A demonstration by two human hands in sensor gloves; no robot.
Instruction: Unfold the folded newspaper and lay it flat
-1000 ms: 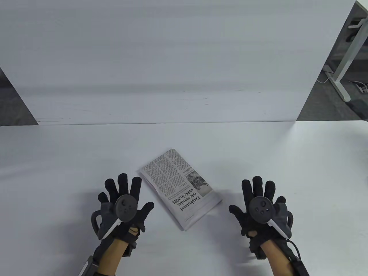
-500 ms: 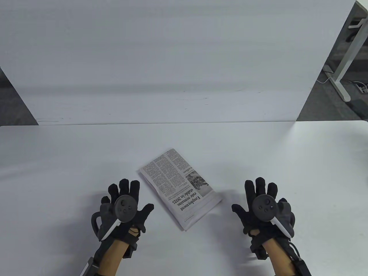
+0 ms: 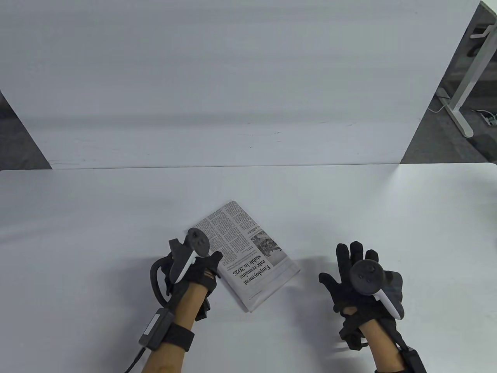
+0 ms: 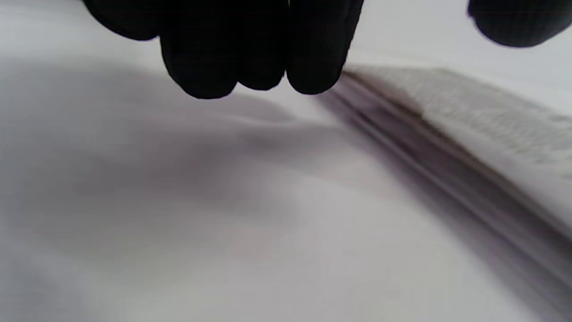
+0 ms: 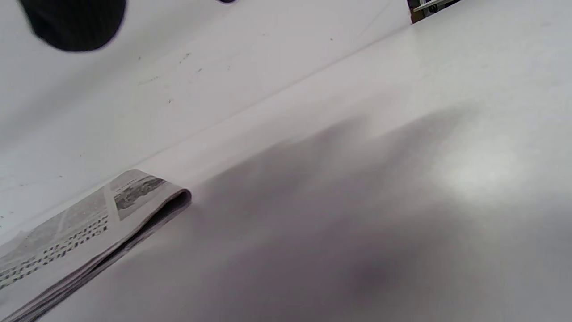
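A folded newspaper [image 3: 244,248] lies slantwise on the white table [image 3: 97,217], with the headline "Employment rate remains stable in 2025" on top. My left hand [image 3: 202,268] is turned on its side at the paper's left edge, with its thumb on the top sheet. In the left wrist view its fingers [image 4: 250,58] hang just beside the stacked page edges [image 4: 447,147] and the thumb [image 4: 518,20] is apart from them, over the paper. My right hand [image 3: 349,272] is spread open over the table to the right of the paper and holds nothing. The right wrist view shows the paper's rounded fold [image 5: 174,201].
A second white tabletop [image 3: 233,77] butts against the far edge of my table. A white desk leg [image 3: 466,85] and cables stand on the floor at the far right.
My left hand has moved right and forward from the bare table to the paper's left edge and rolled onto its side. My right hand has shifted slightly right and tilted. The newspaper has not moved.
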